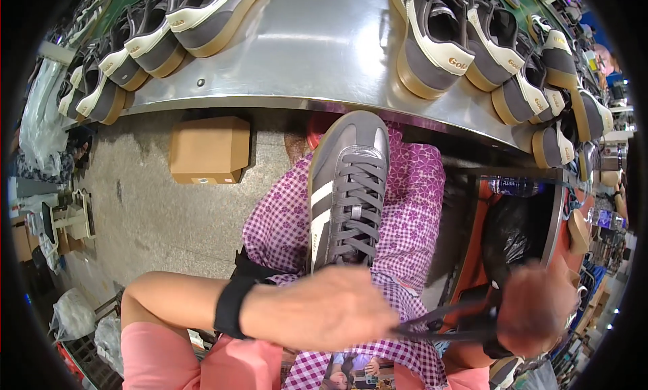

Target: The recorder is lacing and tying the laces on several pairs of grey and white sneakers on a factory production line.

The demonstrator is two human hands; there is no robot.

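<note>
A grey sneaker (356,187) with white side stripes and a gum sole lies on my lap, toe pointing away, its dark grey laces crossed up the front. My left hand (324,309) is over the heel end, fingers closed on a shoelace (425,326) and hiding the shoe's opening. From there the lace stretches right, toward my right hand (536,309). That hand is raised off the shoe, smeared by motion, and looks curled into a fist around the lace's other end. Purple checked cloth (412,208) covers my lap under the shoe.
A metal worktable (310,59) curves across the far side. Similar grey sneakers (435,42) stand in rows at its left and right. A brown cardboard box (209,147) sits on the floor at left. Right of my legs, an open cabinet (553,221) holds a black plastic bag (509,238).
</note>
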